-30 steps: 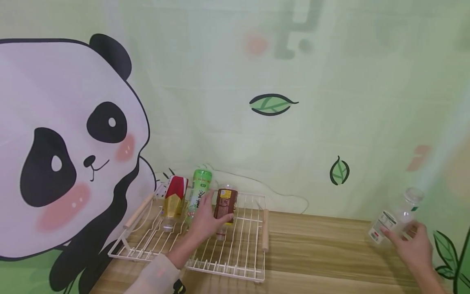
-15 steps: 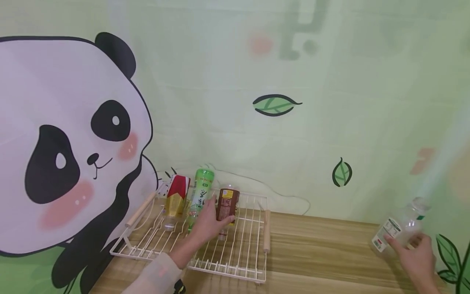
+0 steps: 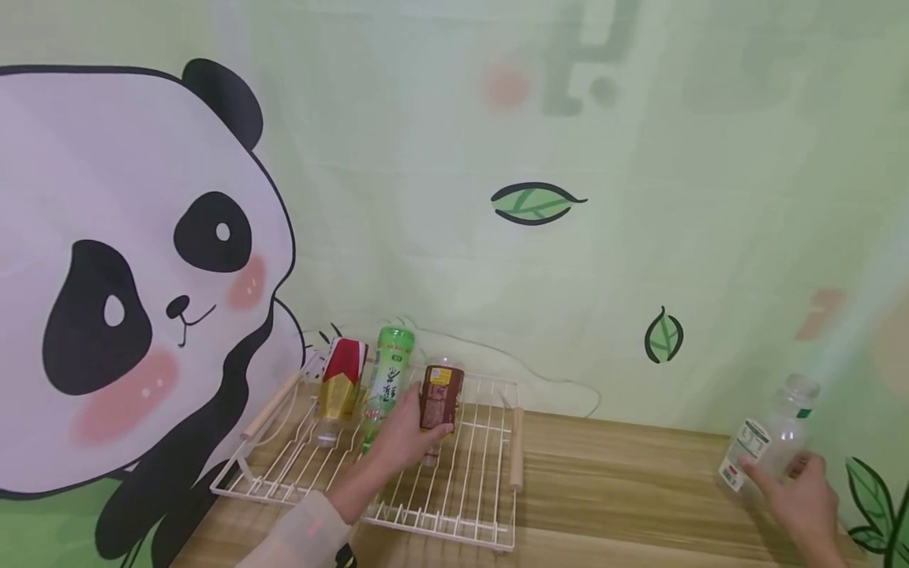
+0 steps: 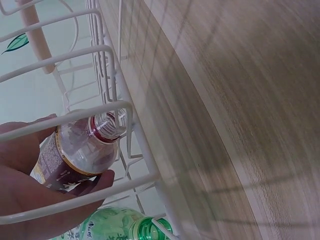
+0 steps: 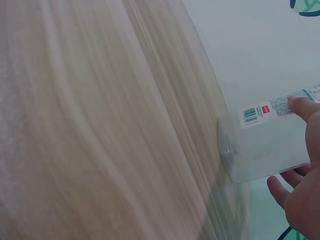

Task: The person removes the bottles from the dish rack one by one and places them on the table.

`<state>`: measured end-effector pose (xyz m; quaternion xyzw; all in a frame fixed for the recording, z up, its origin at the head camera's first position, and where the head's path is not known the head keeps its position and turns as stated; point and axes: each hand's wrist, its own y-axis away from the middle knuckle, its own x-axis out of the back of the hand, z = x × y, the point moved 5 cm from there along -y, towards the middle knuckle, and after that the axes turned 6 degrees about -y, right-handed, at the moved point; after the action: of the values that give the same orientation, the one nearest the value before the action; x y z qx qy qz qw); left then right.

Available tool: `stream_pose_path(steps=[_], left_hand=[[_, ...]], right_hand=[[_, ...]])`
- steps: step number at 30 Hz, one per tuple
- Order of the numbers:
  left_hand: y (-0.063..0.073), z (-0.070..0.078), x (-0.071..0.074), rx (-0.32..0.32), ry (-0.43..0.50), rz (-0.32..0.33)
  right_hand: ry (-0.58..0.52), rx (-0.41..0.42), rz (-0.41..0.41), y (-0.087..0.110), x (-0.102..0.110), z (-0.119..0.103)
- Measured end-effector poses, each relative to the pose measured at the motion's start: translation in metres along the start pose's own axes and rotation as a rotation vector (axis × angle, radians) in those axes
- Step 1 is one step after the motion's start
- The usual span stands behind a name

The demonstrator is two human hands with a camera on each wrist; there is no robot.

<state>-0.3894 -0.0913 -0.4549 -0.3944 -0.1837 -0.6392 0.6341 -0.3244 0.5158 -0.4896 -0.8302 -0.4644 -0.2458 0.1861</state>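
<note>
In the head view my left hand (image 3: 401, 432) grips a bottle with a brown label (image 3: 442, 394), which stands neck down in the white wire rack. The left wrist view shows its uncapped, threaded neck (image 4: 111, 125) among the wires, with thumb and fingers on either side of the body. Beside it, a green bottle (image 3: 392, 359) and a bottle with a red and gold label (image 3: 342, 383) also lean neck down in the rack. Far to the right, my right hand (image 3: 798, 489) holds a clear bottle with a white label (image 3: 788, 430), neck up and tilted. Whether its base touches the table cannot be told.
The wire rack (image 3: 440, 527) has wooden handles, one (image 3: 516, 450) on its right side and one (image 3: 271, 406) on its left. It stands on a wood-grain table (image 3: 611, 473). Behind rises a pale green backdrop (image 3: 426, 158) with a printed panda.
The head view has shifted slightly. My right hand has moved a little right and down with the clear bottle. My left hand has stayed on the brown-labelled bottle, its fingertips slightly lower.
</note>
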Motion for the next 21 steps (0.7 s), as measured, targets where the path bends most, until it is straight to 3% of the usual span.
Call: stream_pose_path(steps=[10, 21], left_hand=[[0.003, 0.002, -0.0005, 0.044, 0.044, -0.065], [0.0039, 0.0009, -0.0026, 0.084, 0.104, -0.113]], right_hand=[[0.026, -0.033, 0.006, 0.0021, -0.0068, 0.0061], [-0.015, -0.059, -0.009, 0.0028, -0.0087, 0.0085]])
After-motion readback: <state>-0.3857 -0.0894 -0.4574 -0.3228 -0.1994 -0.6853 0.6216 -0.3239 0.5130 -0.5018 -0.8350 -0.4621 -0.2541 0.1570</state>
